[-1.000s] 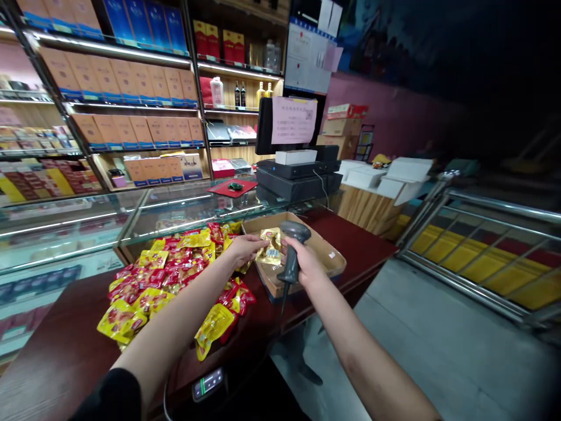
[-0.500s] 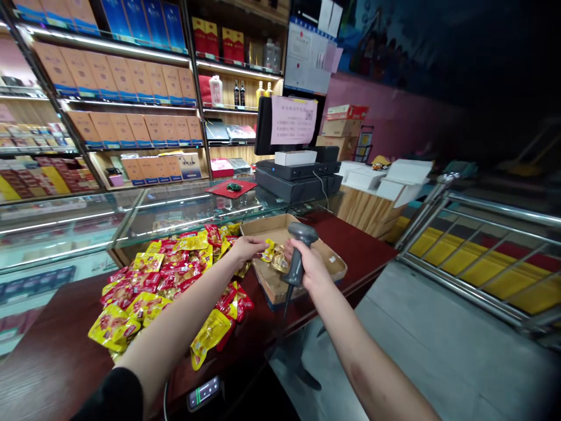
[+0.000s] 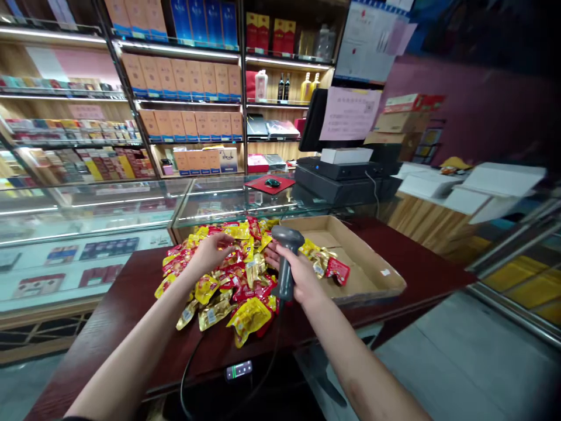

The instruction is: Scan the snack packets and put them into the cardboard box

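"Red and yellow packets (image 3: 236,278) are lying heaped on the bench (image 3: 135,286); which hand is nearer?"

"The left hand (image 3: 213,254): it's hovering over them, fingers half curled, seemingly holding nothing (their undersides aren't showing). Packets are spreading below and rightward, long axes pointing every way. The right hand (image 3: 302,273) is gripping the scanner (image 3: 286,282) roughly upright, between heap and carton (image 3: 355,248)."

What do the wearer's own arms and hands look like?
The left hand and right hand are gloveless, with no rings or wrist straps visible. Both forearms are bare; a sliver of dark sleeve shows on the left one, none on the right.
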Demonstrator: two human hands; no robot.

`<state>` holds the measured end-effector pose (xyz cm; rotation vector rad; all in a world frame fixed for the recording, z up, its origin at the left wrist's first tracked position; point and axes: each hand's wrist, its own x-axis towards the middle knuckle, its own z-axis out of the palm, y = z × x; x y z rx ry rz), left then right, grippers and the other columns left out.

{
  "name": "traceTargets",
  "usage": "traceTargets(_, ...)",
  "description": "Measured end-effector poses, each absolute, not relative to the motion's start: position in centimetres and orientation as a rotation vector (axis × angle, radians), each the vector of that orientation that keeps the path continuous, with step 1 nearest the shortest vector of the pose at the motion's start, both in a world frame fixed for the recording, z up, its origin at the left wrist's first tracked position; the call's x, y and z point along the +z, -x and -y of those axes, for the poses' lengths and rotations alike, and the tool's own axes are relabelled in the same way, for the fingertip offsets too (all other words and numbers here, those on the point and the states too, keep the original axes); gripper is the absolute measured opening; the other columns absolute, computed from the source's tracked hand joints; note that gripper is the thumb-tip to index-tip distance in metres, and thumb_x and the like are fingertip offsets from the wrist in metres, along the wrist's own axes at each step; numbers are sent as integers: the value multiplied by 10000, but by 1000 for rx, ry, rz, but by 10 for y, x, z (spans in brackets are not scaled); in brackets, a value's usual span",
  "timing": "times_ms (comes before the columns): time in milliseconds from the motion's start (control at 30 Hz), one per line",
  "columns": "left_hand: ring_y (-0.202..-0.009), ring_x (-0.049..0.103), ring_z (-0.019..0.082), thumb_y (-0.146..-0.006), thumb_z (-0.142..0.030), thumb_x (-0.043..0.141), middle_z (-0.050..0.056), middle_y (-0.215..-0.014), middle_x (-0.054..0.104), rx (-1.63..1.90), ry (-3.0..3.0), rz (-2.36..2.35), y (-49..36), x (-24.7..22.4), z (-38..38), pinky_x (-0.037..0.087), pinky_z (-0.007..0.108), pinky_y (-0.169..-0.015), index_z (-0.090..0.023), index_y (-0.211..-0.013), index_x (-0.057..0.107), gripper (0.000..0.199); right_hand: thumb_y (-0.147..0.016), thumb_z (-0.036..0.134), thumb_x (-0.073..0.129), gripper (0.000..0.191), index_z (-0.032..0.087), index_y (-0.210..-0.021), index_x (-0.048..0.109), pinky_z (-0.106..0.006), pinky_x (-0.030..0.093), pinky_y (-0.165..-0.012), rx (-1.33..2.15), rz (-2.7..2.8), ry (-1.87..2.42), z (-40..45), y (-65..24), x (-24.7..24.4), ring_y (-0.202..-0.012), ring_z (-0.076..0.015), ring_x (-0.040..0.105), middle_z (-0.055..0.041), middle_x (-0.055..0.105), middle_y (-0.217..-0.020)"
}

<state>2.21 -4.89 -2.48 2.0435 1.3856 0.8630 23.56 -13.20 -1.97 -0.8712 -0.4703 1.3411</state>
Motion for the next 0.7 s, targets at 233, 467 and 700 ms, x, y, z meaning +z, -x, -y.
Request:
traceTargets(233,-1226,508,259,-782,-121,538,107,-1354,531,379,-2681,-1495,7,-60,64,387,365,-1030,-215,-1245,612,478,-640,218,773,252,175,-843,631,-261,592,-681,1445,548,899,129,-192,-34,-879,-211,709,-66,728,-911)
traceTargets(467,-1052,595,264,-779,-144,537,128,-1128,647,321,-2703,-1540,8,-58,69,449,349,-889,-192,-1131,658,375,-626,263,785,330,178,-899,620,-276,582,-630,1495,594,905,130,-175,-45,-885,-229,705,-63,723,-900)
traceTargets(700,-793,656,230,-806,-210,558,67,-762,701,830,-1847,-1696,26,-50,49,489,315,-753,-167,-821,719,167,-608,294,797,398,178,-916,574,-287,581,-623,1552,639,884,123,-179,-43,-867,-218,697,-62,686,-1012)
